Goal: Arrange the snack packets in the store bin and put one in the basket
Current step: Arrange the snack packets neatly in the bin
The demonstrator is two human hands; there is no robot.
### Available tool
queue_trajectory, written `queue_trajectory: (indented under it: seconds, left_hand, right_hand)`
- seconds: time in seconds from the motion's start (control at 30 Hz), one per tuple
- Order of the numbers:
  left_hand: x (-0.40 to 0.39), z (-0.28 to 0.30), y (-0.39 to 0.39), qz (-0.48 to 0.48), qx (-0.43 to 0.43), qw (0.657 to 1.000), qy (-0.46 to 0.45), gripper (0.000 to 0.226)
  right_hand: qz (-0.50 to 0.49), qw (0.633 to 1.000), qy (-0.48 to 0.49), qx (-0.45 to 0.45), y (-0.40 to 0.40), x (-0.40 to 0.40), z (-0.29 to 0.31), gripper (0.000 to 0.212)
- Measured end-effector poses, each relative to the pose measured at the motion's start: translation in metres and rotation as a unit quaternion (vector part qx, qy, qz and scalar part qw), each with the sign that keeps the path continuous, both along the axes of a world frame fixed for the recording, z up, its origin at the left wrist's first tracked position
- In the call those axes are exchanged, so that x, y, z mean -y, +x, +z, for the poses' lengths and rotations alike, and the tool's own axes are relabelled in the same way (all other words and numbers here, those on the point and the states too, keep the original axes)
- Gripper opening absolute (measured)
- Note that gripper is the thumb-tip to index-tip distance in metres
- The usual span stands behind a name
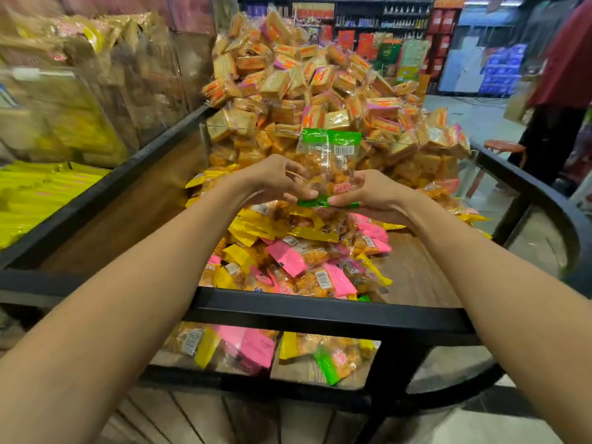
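Both hands held up one green snack packet [330, 165] over the store bin [320, 307]. The packet was made of clear, shiny plastic with green strips at the top and the bottom, and it stood upright. Bumpy orange bits showed through the clear part, and a white barcode sticker sat near the top.

The left hand [272, 181] had its fingers curled round the packet's left side, with the fingertips pinching near the bottom green strip. The right hand [368, 193] pinched the bottom right corner between thumb and fingers. So both hands were clamped on the same packet, one on each side.

Under the hands lay a loose heap of yellow and pink packets [298, 251], flat and crinkly, spread over the bin's brown wooden floor. The bin had a thick black frame with smooth, straight bars in front and a curved bar on the right. More packets showed through a clear front panel [266, 350] below the bar (one of them green).

Behind a clear divider rose a tall pile of square biscuit packs [307, 78], tan and orange with some purple edges. On the left lay flat yellow packs [38, 193], quite blurred. Far back stood store shelves [381, 20].
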State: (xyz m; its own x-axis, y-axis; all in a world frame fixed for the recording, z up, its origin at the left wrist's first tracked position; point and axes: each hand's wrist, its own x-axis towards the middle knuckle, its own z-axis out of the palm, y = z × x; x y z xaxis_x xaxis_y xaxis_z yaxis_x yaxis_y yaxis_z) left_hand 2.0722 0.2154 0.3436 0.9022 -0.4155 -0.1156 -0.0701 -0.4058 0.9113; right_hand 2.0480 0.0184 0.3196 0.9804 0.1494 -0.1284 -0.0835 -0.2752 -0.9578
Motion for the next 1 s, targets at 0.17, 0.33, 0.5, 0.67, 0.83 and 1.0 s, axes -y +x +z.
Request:
queue_trajectory:
  seconds: [0.17,0.33,0.5,0.67,0.83,1.0]
  left_hand:
    - [-0.001,-0.002,0.0,-0.004,0.027,0.999,0.018,0.054]
    - [-0.001,-0.003,0.002,0.022,0.056,0.998,-0.007,0.052]
    - [0.009,0.001,-0.002,0.066,0.092,0.987,-0.111,0.028]
    - [0.022,-0.003,-0.006,0.032,0.036,0.991,-0.123,0.042]
    - [0.02,-0.01,0.001,0.123,0.051,0.987,-0.085,0.051]
    - [0.022,0.004,-0.011,0.063,-0.041,0.984,-0.162,0.022]
  right_hand:
    - [0.011,0.993,0.113,-0.015,-0.008,-0.002,0.006,0.055]
    - [-0.022,0.993,0.115,0.02,0.0,-0.001,0.003,0.069]
    - [-0.11,0.979,-0.039,0.164,-0.002,-0.007,0.002,0.072]
    - [-0.049,0.969,-0.084,0.228,-0.014,-0.023,0.004,0.069]
    - [-0.02,0.979,-0.013,0.204,-0.015,-0.03,0.007,0.038]
    - [-0.171,0.961,0.014,0.215,-0.002,-0.017,0.006,0.018]
